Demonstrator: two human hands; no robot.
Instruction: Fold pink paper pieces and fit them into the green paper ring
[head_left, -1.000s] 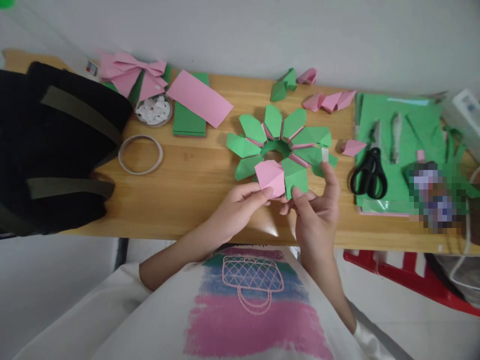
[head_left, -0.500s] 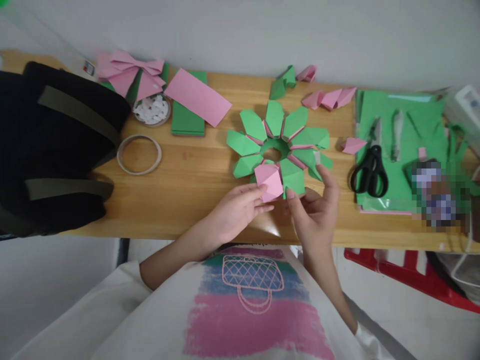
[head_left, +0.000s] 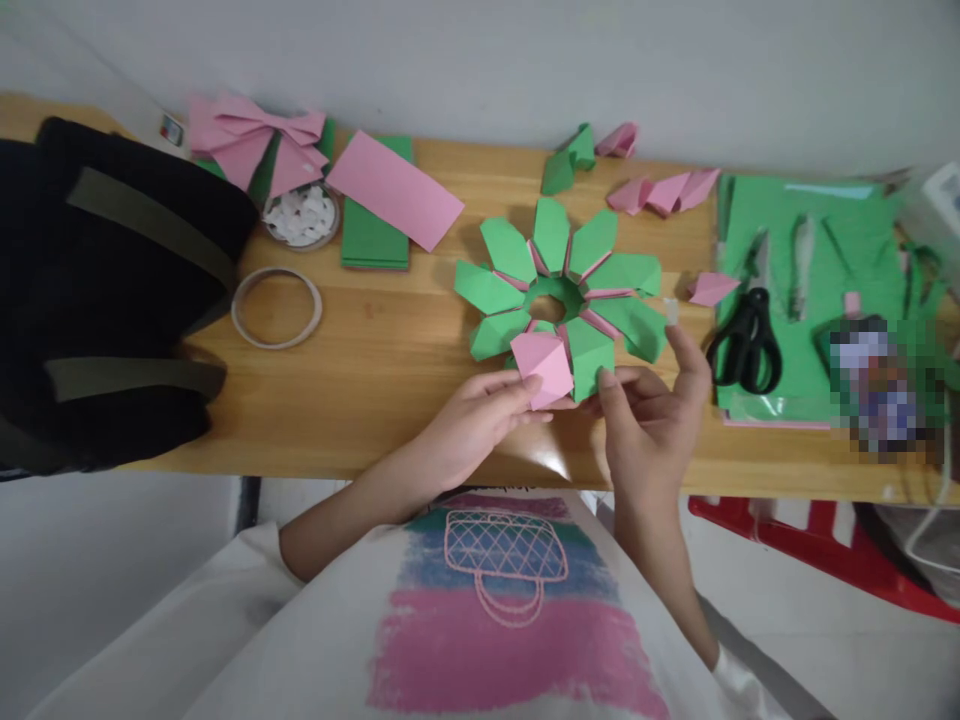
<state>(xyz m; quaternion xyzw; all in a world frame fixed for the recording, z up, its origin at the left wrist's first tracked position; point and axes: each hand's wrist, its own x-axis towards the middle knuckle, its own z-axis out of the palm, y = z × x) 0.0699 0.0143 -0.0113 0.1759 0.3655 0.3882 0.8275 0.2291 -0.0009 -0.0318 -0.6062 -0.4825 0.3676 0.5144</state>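
The paper ring (head_left: pixel 506 250), made of green petals with pink edges between them, sits near the middle of the counter (head_left: pixel 390 400), its near side reaching toward the person. The left hand (head_left: pixel 484 415) has its thumb and fingers clamped on the folded pink piece (head_left: pixel 541 368) at that near side; the right hand (head_left: pixel 656 415) pinches the tip of the green petal (head_left: pixel 591 352) just beside it, thumb on top, while the index finger stands away from the rest with a small whitish strip (head_left: pixel 670 311) at its tip. The step in hand seems to be keeping these two pieces lined up, and it probably goes best with a light, level pinch, since thin paper creases under a hard thumb; the strip should stay off every surface until the edges sit flush. Between the hands and the counter's front edge lies only a narrow band of wood, so wrists have more room sideways. To the left, bare wood runs to the tape-like ring (head_left: pixel 316 305) and the black bag (head_left: pixel 150 290); to the right, the gap is shorter, with the scissors (head_left: pixel 746 345) and a loose pink fold (head_left: pixel 712 289) near the index finger.
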